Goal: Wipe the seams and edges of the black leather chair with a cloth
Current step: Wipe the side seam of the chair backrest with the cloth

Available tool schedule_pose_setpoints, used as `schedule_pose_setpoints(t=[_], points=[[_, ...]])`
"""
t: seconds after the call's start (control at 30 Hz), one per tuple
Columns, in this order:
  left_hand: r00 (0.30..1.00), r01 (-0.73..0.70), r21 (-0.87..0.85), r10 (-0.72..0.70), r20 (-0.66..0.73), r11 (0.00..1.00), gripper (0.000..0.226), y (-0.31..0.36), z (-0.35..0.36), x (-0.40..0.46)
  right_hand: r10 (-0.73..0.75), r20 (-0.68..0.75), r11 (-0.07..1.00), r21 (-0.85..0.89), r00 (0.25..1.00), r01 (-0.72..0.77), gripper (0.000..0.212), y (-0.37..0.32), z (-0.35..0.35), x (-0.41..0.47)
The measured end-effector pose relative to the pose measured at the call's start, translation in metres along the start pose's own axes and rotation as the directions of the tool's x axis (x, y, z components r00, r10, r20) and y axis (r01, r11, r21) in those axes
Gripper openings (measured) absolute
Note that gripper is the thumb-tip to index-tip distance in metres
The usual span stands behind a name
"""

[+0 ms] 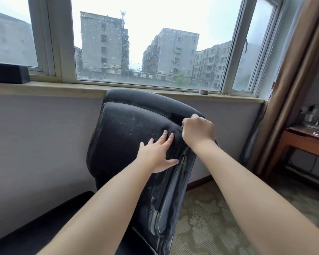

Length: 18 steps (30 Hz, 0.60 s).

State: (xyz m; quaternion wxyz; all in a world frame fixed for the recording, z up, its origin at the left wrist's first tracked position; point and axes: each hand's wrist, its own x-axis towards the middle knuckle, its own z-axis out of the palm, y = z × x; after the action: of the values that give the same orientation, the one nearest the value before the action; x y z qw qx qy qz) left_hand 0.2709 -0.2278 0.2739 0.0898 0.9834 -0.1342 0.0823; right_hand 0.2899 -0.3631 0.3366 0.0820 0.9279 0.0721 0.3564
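Head view: black leather chair (136, 137) stands w/ its backrest toward the window wall, headrest just under the sill, seat bottom-left. Leather looks dusty, w/ pale streaks across the upper back panel.

Left hand (157, 153) lies flat on the upper back panel, fingers (164, 136) straight and spread, pressing the leather – holding nothing. Right hand (198, 130) is at the top-right corner of the backrest, right at the seam where headrest meets side edge; its fingers are curled into a fist over that seam. Cloth isn't clearly visible – prob. tucked inside the fist, but can't tell from here, so can't say for sure what the right fingers grip.

Step in hand, as I judge it: working the corner seam on the right side.

To do it well:
- keep the left hand pressing so the padding stays taut and the seam groove opens up
- push the cloth into the groove w/ fingertips, not just over the top
- follow the seam in one direction, down the side edge, so dirt isn't dragged back
- refold to a clean face often; this leather has plenty of grime
- the chair may swivel or roll, so steady it.
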Motion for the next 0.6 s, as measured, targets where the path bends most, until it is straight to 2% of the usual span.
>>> schedule_pose_setpoints(t=[0.17,0.3,0.43,0.53,0.6], points=[[1.000,0.000,-0.015,0.001,0.029,1.000,0.095,0.002,0.002,-0.003,0.041,-0.099,0.998,0.049,0.994,-0.036,0.023,0.006,0.006,-0.019],[0.999,-0.008,-0.007,0.008,0.036,1.000,0.097,0.002,-0.001,-0.002,0.175,-0.226,0.981,0.126,0.958,-0.149,0.003,0.004,0.011,-0.033],[0.999,-0.007,-0.026,0.008,0.032,1.000,0.100,0.002,0.003,-0.004,0.299,-0.262,0.926,0.312,0.918,-0.212,0.006,0.000,0.016,-0.048],[0.999,-0.010,-0.034,0.011,0.030,0.999,0.102,0.002,0.006,-0.007,0.373,-0.261,0.894,0.359,0.891,-0.269,0.015,0.003,0.018,-0.050],[1.000,-0.004,-0.046,0.006,0.027,0.999,0.104,0.002,0.007,-0.008,0.420,-0.290,0.870,0.400,0.860,-0.289,0.013,0.001,0.018,-0.054]])
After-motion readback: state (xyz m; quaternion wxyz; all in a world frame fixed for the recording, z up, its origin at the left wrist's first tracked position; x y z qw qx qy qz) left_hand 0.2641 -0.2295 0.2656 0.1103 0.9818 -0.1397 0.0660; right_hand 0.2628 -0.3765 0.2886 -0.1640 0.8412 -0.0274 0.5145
